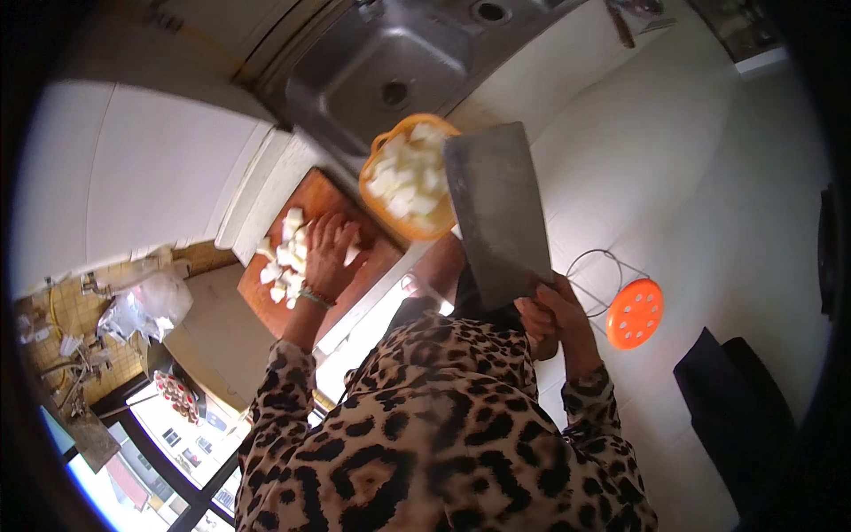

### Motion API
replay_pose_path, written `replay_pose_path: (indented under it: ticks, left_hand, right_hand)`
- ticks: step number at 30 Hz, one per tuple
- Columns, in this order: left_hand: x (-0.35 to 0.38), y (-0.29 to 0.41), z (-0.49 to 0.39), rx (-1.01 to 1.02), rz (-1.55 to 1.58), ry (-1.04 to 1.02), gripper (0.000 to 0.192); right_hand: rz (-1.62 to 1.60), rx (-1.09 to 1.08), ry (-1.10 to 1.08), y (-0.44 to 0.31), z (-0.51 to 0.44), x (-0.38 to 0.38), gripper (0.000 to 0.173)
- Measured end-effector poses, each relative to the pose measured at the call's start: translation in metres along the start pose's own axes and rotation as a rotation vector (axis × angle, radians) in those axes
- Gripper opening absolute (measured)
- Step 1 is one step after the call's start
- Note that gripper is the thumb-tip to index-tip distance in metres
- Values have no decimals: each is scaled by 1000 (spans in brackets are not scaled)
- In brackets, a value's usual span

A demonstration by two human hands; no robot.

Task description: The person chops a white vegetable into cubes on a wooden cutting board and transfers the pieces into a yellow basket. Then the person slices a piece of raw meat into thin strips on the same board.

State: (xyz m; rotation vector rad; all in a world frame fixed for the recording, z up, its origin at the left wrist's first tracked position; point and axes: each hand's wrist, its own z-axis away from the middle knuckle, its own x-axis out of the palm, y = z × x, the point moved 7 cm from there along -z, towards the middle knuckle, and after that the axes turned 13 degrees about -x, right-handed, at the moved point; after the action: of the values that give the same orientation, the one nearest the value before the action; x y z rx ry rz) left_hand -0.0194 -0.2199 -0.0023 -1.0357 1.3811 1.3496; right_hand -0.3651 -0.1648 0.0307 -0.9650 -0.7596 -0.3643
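My right hand (552, 312) grips a cleaver (498, 206) by its handle, the broad metal blade raised in front of my body. My left hand (329, 259) rests over pale, cut chunks of food (287, 254) on a brown wooden cutting board (259, 309); its fingers are spread, and whether it holds a chunk is hidden. Beyond the board, an orange basket (367, 194) contains many similar pale chunks, partly covered by the blade in this view. The kind of vegetable or fruit cannot be told.
A stainless steel sink (332, 80) lies beyond the basket. An orange-topped stool (635, 314) stands on the floor at the right, near a dark object (731, 399). A plastic bag (159, 296) and a window (166, 459) are at the left.
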Motion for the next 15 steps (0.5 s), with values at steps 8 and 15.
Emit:
replay_pose_path:
  ticks: [8,15]
  left_hand:
    - [-28,-36,68,146,87,92,45]
    - [-13,-175,141,-464,252,398,63]
  right_hand:
    - [201,253,73,158,64,15,8]
    - [114,76,180,233,40,31,17]
